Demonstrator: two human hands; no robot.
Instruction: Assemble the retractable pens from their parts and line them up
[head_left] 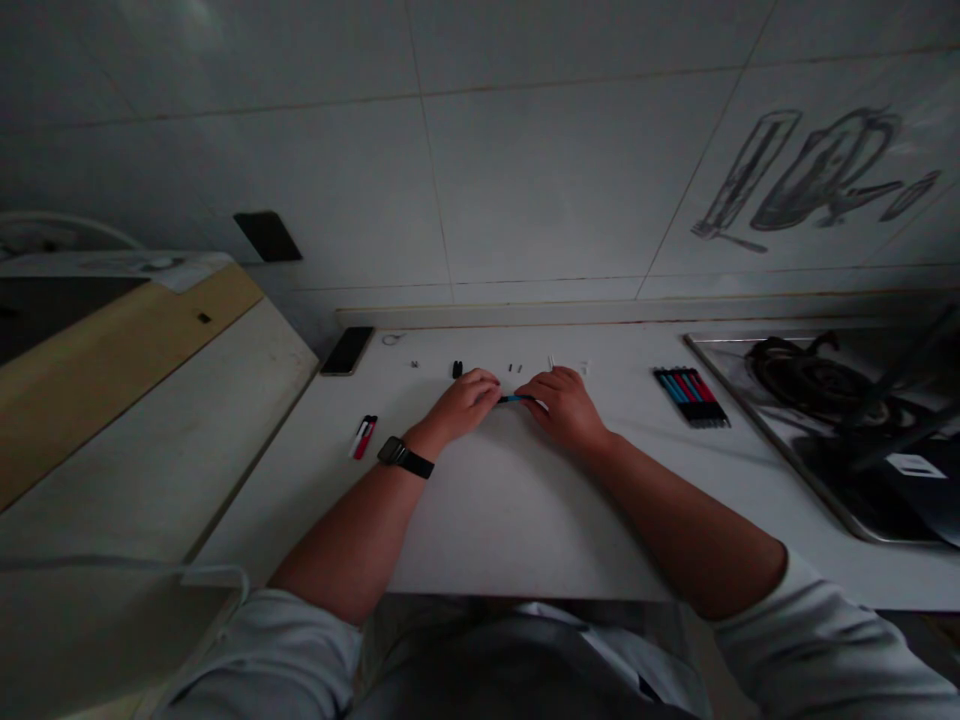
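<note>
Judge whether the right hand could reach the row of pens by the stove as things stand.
Probably yes: nothing visible stands between the right hand and the row of pens. That hand holds one end of a slim blue piece, though, so it would likely need to let go first.

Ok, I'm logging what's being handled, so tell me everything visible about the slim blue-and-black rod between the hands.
The slim blue-and-black rod looks like plastic, blue along its exposed middle and dark toward the left; finer detail is too small and dim. It runs left to right over the flat white countertop; whether they touch is unclear. The bare left-hand grip is at its left end, the bare right-hand grip at its right, the fingers hiding part.
</note>
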